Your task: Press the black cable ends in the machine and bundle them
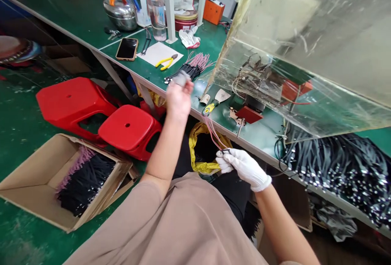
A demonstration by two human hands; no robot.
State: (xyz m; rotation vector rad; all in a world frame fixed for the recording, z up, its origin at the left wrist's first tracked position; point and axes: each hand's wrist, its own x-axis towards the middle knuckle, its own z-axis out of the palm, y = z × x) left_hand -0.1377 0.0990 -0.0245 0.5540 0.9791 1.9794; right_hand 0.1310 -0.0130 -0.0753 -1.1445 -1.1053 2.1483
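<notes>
My left hand (179, 96) is bare and raised at the green bench's (91, 16) near edge, fingers closed on a small grey object (182, 78) that is blurred. Just beyond it lies a bundle of black cables with pink wire ends (192, 67). My right hand (244, 167) wears a white glove and sits lower, in front of the bench. Its fingers pinch a small black connector with thin pink wires (214, 132) that run up to the bench edge.
Yellow pliers (166, 61), a phone (127, 48), water bottles (155, 4), a kettle (120, 12) and a scraper (214, 102) sit on the bench. A clear shield (305, 45) covers a machine. Black cables (336, 167) pile at the right. Two red stools (128, 128), a cable-filled carton (61, 179) and a yellow bag (204, 146) stand below.
</notes>
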